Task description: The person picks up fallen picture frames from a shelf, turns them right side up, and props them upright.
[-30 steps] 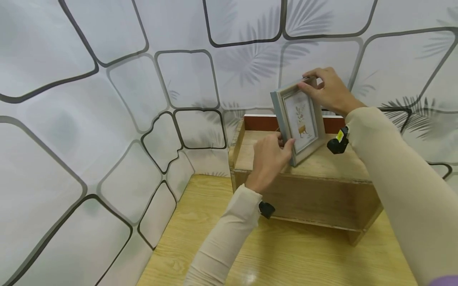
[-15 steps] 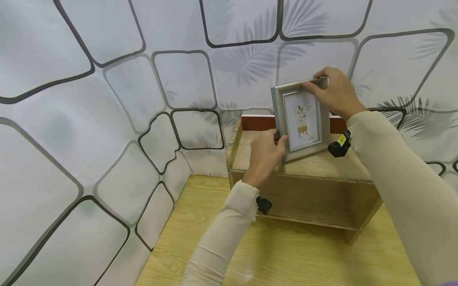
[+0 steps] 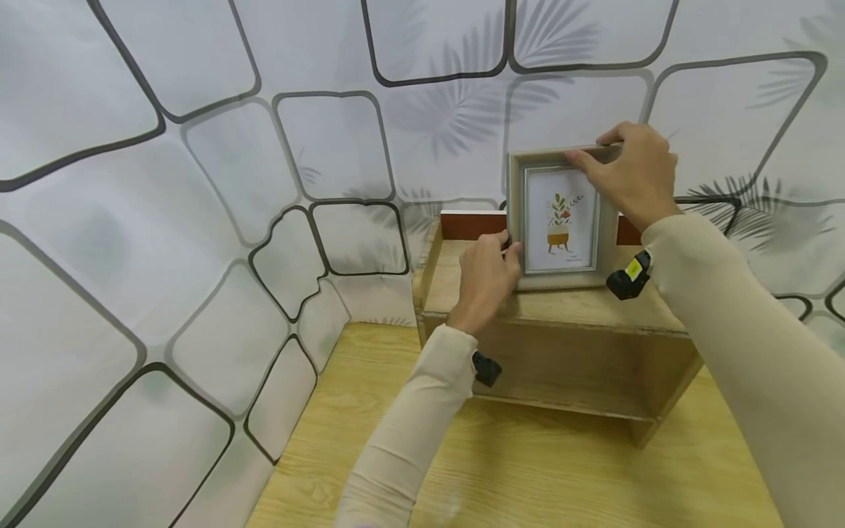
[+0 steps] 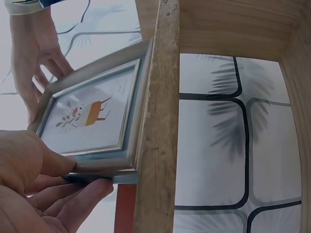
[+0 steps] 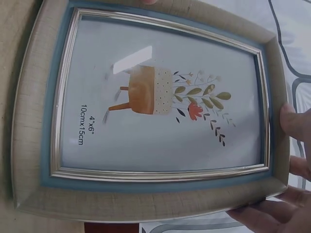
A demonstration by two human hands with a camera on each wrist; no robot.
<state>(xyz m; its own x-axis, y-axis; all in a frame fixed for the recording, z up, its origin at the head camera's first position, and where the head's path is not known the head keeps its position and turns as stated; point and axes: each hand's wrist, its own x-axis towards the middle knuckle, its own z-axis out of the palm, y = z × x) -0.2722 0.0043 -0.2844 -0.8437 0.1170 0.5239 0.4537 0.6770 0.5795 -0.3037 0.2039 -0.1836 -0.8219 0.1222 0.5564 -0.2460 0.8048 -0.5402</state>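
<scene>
A picture frame [image 3: 561, 280] with a beige-silver border stands upright at the top of a small wooden shelf [image 3: 462, 290]. Behind its glass is a print of a potted plant; the right wrist view shows the lettering 4"x6". My left hand [image 3: 487, 277] pinches the frame's left edge, thumb in front and fingers behind, as the left wrist view also shows. My right hand [image 3: 630, 172] grips the top right corner, thumb on the front and fingers over the back. The lower edge of the frame [image 4: 109, 165] meets the shelf top in the left wrist view.
The shelf stands on a wood-grain tabletop [image 3: 370, 396], with an open compartment [image 3: 561, 359] below its top board. A red-brown strip [image 3: 472, 225] runs along the back of the shelf. Patterned wall covering [image 3: 343, 147] rises close behind and at the left.
The picture frame has turned from an angled stance to face the camera squarely. My right hand has moved slightly to the right with its corner; my left hand has stayed on the left edge.
</scene>
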